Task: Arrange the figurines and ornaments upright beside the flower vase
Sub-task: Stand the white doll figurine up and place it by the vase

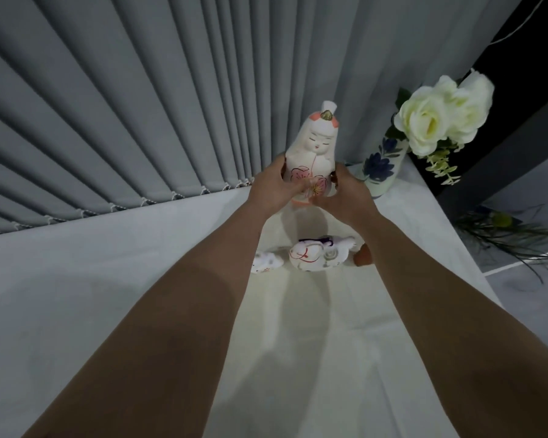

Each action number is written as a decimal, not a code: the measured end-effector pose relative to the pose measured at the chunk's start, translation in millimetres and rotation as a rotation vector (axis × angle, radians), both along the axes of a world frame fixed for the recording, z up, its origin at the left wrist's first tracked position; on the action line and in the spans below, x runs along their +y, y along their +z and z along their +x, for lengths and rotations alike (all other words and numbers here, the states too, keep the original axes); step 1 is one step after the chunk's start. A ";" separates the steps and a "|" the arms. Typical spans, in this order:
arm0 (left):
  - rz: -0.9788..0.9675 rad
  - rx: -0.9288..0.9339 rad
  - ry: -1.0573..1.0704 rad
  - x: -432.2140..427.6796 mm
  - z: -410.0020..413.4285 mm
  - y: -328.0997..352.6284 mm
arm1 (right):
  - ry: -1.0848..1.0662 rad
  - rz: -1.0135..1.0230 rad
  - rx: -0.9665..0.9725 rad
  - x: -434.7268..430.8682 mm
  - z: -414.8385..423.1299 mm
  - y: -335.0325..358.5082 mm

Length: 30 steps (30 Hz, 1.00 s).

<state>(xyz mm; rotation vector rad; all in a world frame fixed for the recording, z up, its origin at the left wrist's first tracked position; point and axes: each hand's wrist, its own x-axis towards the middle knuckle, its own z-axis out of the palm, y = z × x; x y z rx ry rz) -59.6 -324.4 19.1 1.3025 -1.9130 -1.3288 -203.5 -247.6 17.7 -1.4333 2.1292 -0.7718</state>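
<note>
A tall white doll figurine (312,143) with pink flowers painted on its body stands upright, just left of the flower vase (381,167). My left hand (272,184) grips its lower left side and my right hand (345,192) its lower right side. The vase is white with blue flowers and holds white roses (437,118). Nearer to me a white figurine with red and purple markings (320,252) lies on its side. A smaller white ornament (264,262) lies to its left, partly hidden by my left forearm. A small brown piece (363,256) peeks out beside my right forearm.
The figurines rest on a white tablecloth (298,343). Grey vertical blinds (124,121) hang right behind the table's far edge. The table's right edge runs diagonally past the vase, with dark furniture and green foliage (500,229) beyond it.
</note>
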 end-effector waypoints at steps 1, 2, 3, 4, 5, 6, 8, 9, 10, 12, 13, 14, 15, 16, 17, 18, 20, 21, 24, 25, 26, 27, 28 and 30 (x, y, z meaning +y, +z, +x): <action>0.003 -0.004 -0.005 -2.4 -6.0 -2.0 | -0.003 -0.002 0.006 -1.8 -5.6 -3.2; 0.005 -0.008 -0.010 -4.4 -11.4 -4.1 | -0.008 -0.002 0.000 -3.3 -10.9 -5.7; 0.005 -0.012 -0.014 -5.8 -16.5 -6.0 | -0.015 0.004 -0.016 -4.8 -15.7 -8.2; 0.004 -0.017 -0.016 -6.8 -21.0 -7.9 | -0.020 0.011 -0.031 -6.0 -20.5 -10.3; 0.004 -0.021 -0.017 -7.2 -24.9 -9.8 | -0.022 0.018 -0.036 -6.9 -24.4 -12.4; 0.003 -0.024 -0.017 -7.4 -28.5 -11.7 | -0.019 0.019 -0.033 -7.5 -27.8 -14.3; -0.004 -0.024 -0.009 -7.2 -34.3 -15.3 | -0.010 0.009 -0.026 -8.5 -33.0 -17.9; -0.007 -0.022 0.000 -7.6 -36.5 -16.7 | -0.014 0.006 -0.026 -9.2 -34.9 -19.7; -0.010 -0.021 0.011 -8.6 -38.5 -17.6 | -0.022 0.004 -0.028 -10.1 -36.2 -21.6; -0.023 -0.033 0.032 -11.7 -42.7 -18.4 | -0.038 0.002 -0.026 -11.9 -38.7 -25.4; -0.031 -0.045 0.043 -13.3 -45.0 -18.2 | -0.045 0.002 -0.026 -13.0 -39.9 -26.9; -0.038 -0.060 0.053 -14.8 -47.2 -18.0 | -0.051 0.004 -0.030 -14.5 -41.2 -27.5; -0.046 -0.077 0.063 -16.1 -49.3 -17.7 | -0.057 0.009 -0.041 -16.0 -42.6 -27.6; -0.054 -0.098 0.072 -17.2 -51.0 -17.1 | -0.061 0.017 -0.055 -18.2 -43.6 -27.4; -0.062 -0.117 0.079 -18.3 -52.5 -16.7 | -0.064 0.026 -0.068 -20.6 -45.0 -27.2; -0.072 -0.130 0.086 -19.0 -53.8 -16.3 | -0.062 0.038 -0.077 -23.1 -46.5 -27.1; -0.095 -0.149 0.094 -19.4 -56.0 -15.1 | -0.055 0.059 -0.085 -26.7 -48.7 -26.8; -0.109 -0.159 0.096 -19.3 -56.8 -14.5 | -0.055 0.065 -0.088 -27.9 -49.4 -26.3; -0.133 -0.184 0.094 -17.9 -57.3 -13.3 | -0.051 0.066 -0.084 -28.1 -51.1 -25.6; -0.131 -0.189 0.091 -16.6 -56.9 -13.6 | -0.047 0.063 -0.073 -26.1 -51.8 -25.6; -0.128 -0.196 0.087 -15.4 -55.8 -14.2 | -0.045 0.058 -0.064 -23.8 -52.6 -25.5; -0.125 -0.202 0.083 -14.7 -53.9 -15.5 | -0.043 0.050 -0.058 -21.7 -53.3 -25.3; -0.120 -0.207 0.080 -12.4 -51.6 -16.6 | -0.042 0.040 -0.058 -17.8 -54.6 -24.7; -0.104 -0.200 0.093 -5.1 -45.8 -17.7 | -0.040 0.024 -0.063 -7.5 -56.8 -23.5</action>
